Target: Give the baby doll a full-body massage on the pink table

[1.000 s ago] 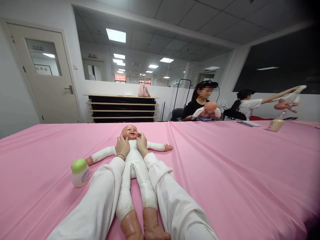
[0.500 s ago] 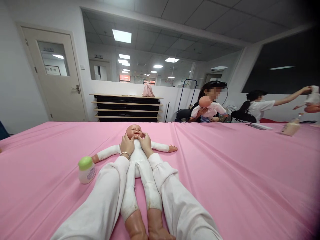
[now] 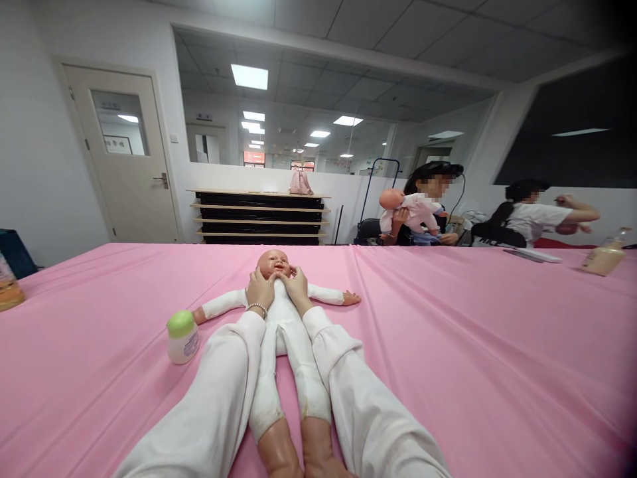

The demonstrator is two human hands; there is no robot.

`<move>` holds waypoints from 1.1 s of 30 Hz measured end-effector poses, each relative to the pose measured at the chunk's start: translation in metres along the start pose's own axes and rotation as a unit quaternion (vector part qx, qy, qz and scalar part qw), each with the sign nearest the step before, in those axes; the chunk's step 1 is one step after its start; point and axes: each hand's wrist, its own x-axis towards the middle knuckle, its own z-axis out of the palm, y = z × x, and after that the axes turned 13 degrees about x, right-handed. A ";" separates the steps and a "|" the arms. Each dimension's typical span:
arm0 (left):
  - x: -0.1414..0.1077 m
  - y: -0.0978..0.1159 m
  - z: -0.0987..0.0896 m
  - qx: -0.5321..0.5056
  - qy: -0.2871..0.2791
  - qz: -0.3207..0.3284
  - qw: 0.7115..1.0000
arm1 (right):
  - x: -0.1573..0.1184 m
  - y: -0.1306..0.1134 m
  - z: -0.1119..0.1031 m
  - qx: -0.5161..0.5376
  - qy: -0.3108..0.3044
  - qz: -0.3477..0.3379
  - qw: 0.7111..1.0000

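A baby doll (image 3: 283, 312) with a white cloth body lies on its back, its head away from me and its feet toward me. My left hand (image 3: 259, 288) cups the left side of the doll's jaw, thumb at the chin. On the other side of the jaw, my right hand (image 3: 297, 287) is placed the same way, its thumb close to the left one. Both hands are curved against the face, the fingertips partly hidden beside the head. Near the doll's hand on the left stands a clear bottle with a green cap (image 3: 182, 337).
A pink cloth (image 3: 448, 345) with folds covers the table. At the far left edge is a bottle with amber contents (image 3: 10, 292); a pump bottle (image 3: 603, 257) stands at the right. Behind the table, one person (image 3: 423, 212) holds another doll and a second person (image 3: 535, 216) sits further right.
My view has turned slightly left, so everything sits further right. My hands keep the same hold on the doll's jaw. The person at far right has drawn an outstretched arm inward.
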 end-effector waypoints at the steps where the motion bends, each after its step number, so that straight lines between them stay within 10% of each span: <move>1: 0.000 0.000 0.000 -0.001 0.001 0.003 1.000 | 0.000 0.000 0.000 0.001 -0.003 -0.004 1.000; 33: 0.001 0.000 -0.001 0.000 -0.008 -0.016 1.000 | -0.002 -0.007 0.000 -0.014 -0.017 -0.004 1.000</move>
